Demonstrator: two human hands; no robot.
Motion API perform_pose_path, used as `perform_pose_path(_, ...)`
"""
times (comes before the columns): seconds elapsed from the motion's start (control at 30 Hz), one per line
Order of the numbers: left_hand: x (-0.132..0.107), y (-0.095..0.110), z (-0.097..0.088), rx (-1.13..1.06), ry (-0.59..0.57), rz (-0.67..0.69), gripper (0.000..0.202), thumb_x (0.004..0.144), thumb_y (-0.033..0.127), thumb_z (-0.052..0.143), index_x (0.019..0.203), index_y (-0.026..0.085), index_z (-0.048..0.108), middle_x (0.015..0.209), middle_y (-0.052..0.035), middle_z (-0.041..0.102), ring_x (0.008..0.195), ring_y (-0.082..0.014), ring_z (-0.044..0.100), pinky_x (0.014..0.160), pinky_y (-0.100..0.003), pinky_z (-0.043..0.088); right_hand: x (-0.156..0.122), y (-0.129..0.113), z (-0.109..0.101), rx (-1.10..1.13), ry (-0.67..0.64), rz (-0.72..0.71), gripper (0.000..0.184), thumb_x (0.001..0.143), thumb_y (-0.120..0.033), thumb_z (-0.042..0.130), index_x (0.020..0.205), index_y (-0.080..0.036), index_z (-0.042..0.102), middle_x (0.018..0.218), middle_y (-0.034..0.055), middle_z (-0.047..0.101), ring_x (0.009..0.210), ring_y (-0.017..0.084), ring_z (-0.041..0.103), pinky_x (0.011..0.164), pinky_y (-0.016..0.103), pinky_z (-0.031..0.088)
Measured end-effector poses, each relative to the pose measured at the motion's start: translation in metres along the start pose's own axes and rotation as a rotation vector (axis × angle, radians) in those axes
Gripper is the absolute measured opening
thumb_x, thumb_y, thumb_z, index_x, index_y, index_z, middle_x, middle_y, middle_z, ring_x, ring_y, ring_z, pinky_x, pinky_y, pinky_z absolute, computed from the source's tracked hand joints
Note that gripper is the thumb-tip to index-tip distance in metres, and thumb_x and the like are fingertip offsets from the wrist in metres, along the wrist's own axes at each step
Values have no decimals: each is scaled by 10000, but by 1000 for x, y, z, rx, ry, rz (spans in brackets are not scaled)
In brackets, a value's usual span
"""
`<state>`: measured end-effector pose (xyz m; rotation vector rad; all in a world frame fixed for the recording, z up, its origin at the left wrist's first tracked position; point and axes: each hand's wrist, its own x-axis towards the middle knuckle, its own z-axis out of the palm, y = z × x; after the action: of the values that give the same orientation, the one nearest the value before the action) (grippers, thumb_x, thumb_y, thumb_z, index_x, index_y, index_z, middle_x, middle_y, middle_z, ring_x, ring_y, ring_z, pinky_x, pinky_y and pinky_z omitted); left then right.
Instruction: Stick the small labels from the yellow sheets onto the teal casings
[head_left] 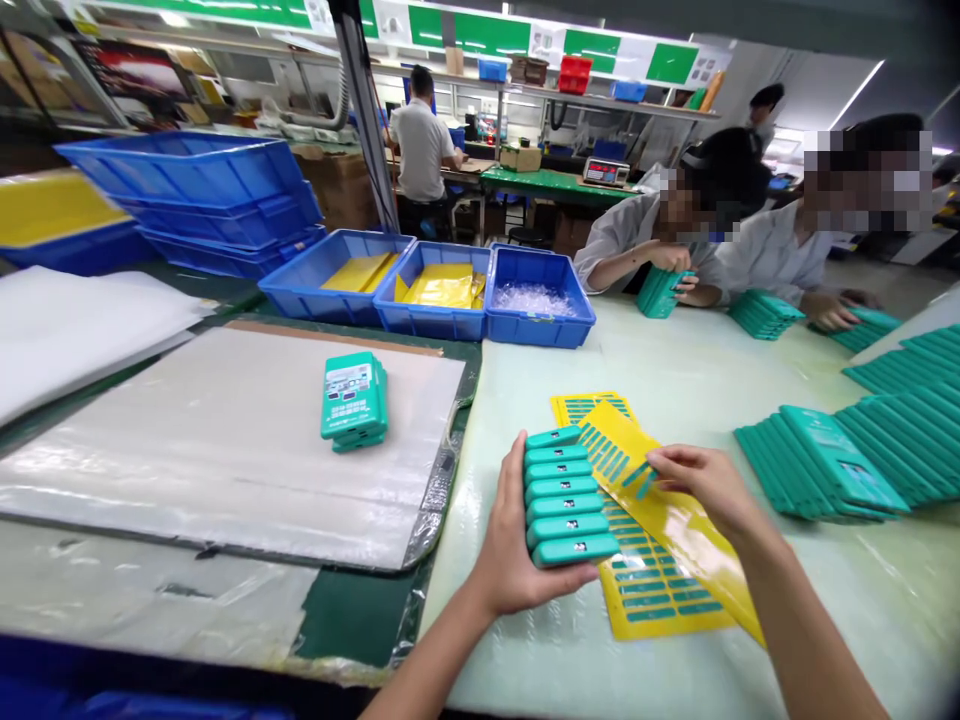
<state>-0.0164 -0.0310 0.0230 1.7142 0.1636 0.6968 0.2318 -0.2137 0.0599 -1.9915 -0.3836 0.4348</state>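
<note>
My left hand [504, 545] is wrapped round a stack of several flat teal plastic cases [568, 500]. Their narrow ends face me, each with a small dark opening. To the right, my right hand [694, 480] pinches a narrow teal sticker [643, 478] between thumb and fingers, over a yellow sticker sheet [694, 530]. Rows of teal strips show on that sheet. Beneath it lies another yellow sheet [637, 620] with more strips, partly hidden by the upper one and by the cases.
A small pile of teal cases [354, 400] lies on the grey mat [225, 450] to the left. Long rows of teal cases [825, 460] stand at right. Blue bins [540, 330] line the back. Across the table, two people [637, 235] handle similar cases.
</note>
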Motion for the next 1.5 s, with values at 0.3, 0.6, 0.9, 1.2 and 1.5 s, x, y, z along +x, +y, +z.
perform_pose_path(0.3, -1, -3, 2, 61, 5, 12, 1586, 642, 708, 1014, 1791, 327, -11, 1783, -215, 300, 1637, -510, 382, 1363, -752, 277, -63, -116, 54, 369, 108, -191, 352, 688, -476, 979, 740, -173, 808, 608, 20, 649, 517, 102, 513, 439, 211, 407)
perform_pose_path(0.6, -2, -1, 2, 116, -10, 48, 1601, 629, 673, 1031, 1789, 376, -33, 1814, -194, 227, 1657, -547, 312, 1323, -823, 312, -69, -139, 89, 244, 72, -175, 395, 677, -514, 975, 828, -166, 865, 721, 59, 777, 556, 138, 630, 481, 224, 504)
perform_pose_path(0.9, -1, 0, 3, 122, -12, 42, 1587, 638, 689, 1020, 1787, 360, -24, 1799, -198, 253, 1658, -530, 315, 1335, -792, 325, -79, -138, 100, 106, 240, -238, 328, 720, -495, 929, 832, -191, 883, 824, 85, 840, 650, 206, 746, 575, 280, 593)
perform_pose_path(1.2, -1, 1, 3, 143, -24, 13, 1621, 610, 648, 1046, 1786, 321, -20, 1810, -216, 230, 1678, -532, 281, 1352, -783, 307, -67, -135, 93, -104, 119, -306, 304, 778, -510, 831, 812, -210, 866, 764, 56, 811, 623, 202, 692, 615, 324, 517)
perform_pose_path(1.5, 0, 1, 1, 153, -29, 27, 1617, 602, 673, 1038, 1788, 307, 2, 1794, -218, 263, 1657, -533, 323, 1352, -765, 318, -44, -145, 43, -211, -14, -324, 443, 707, -591, 902, 928, -207, 896, 801, 88, 814, 676, 238, 726, 584, 328, 519)
